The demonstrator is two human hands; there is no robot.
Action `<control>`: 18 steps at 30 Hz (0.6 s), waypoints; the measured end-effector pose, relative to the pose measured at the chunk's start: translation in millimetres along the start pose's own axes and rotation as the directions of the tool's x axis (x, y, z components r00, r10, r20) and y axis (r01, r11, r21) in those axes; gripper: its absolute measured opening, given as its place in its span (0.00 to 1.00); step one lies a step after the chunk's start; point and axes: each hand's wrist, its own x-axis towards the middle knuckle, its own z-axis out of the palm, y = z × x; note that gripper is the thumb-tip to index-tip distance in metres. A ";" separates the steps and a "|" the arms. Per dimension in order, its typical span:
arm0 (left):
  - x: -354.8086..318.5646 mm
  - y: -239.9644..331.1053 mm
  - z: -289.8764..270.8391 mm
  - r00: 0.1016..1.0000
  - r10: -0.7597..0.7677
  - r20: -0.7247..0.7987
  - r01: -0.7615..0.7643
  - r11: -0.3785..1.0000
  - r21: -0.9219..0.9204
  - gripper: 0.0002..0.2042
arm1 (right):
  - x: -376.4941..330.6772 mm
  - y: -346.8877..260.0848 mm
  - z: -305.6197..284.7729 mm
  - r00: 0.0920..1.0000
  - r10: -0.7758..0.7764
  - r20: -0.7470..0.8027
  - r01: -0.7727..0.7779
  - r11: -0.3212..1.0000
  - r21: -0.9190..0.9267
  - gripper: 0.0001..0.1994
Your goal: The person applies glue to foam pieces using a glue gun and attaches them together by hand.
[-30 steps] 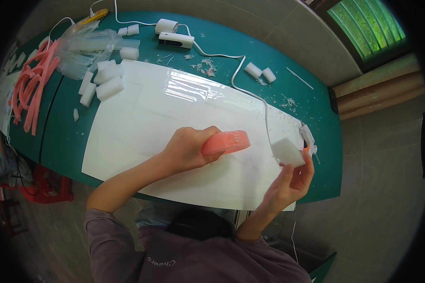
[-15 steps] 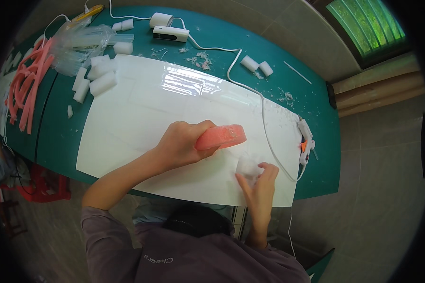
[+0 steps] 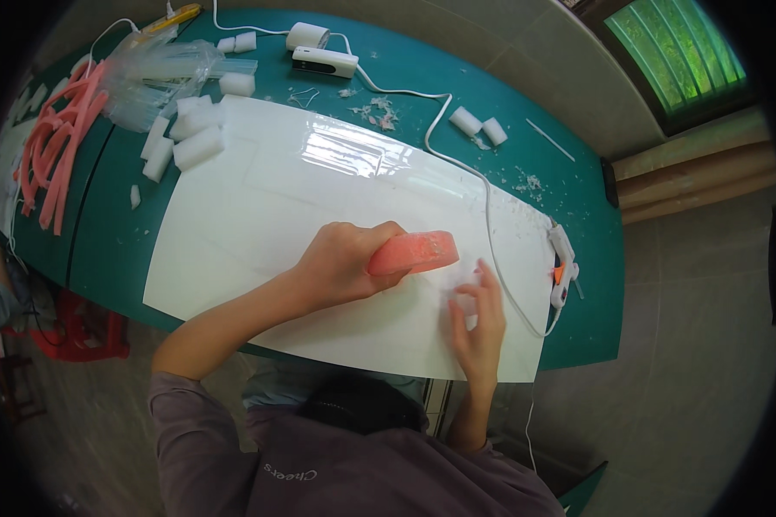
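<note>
My left hand (image 3: pixel 347 261) is closed round a thick pink foam piece (image 3: pixel 418 252), whose top face looks rough and flecked with pale bits. It is held above the white sheet (image 3: pixel 259 207) that covers much of the table. To its right, my right hand (image 3: pixel 481 332) is raised over the same sheet, thumb and fingers apart and curved. Nothing can be clearly made out between those fingers. A white hot glue gun (image 3: pixel 562 267) with an orange trigger lies beyond the sheet's right edge, its cord running across the sheet.
White foam blocks (image 3: pixel 198 148) are stacked at the sheet's left corner. Further left lie pink foam strips (image 3: pixel 56 159) and a clear plastic bag (image 3: pixel 151 82). A white device (image 3: pixel 325 61) and foam crumbs (image 3: pixel 379 113) are on the green table's far side. A red stool (image 3: pixel 90 330) stands lower left.
My right hand has moved slightly right and up; the whitish rounded piece by its fingers no longer shows. My left hand still holds the pink foam. The whole view has shifted a little.
</note>
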 end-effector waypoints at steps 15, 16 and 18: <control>-5.5 0.3 5.9 0.997 0.038 -0.067 -0.039 0.999 -0.019 0.12 | 42.6 -71.5 14.8 0.822 -0.249 -0.512 0.314 0.948 0.043 0.13; -6.1 -0.2 6.1 0.997 0.031 -0.071 -0.033 0.999 -0.021 0.12 | 43.5 -73.3 18.9 0.831 -0.179 -0.527 0.280 0.953 0.117 0.13; -7.8 -0.6 6.3 0.996 0.033 -0.084 -0.036 0.999 -0.027 0.12 | 42.0 -75.8 22.8 0.839 -0.166 -0.518 0.282 0.947 0.153 0.13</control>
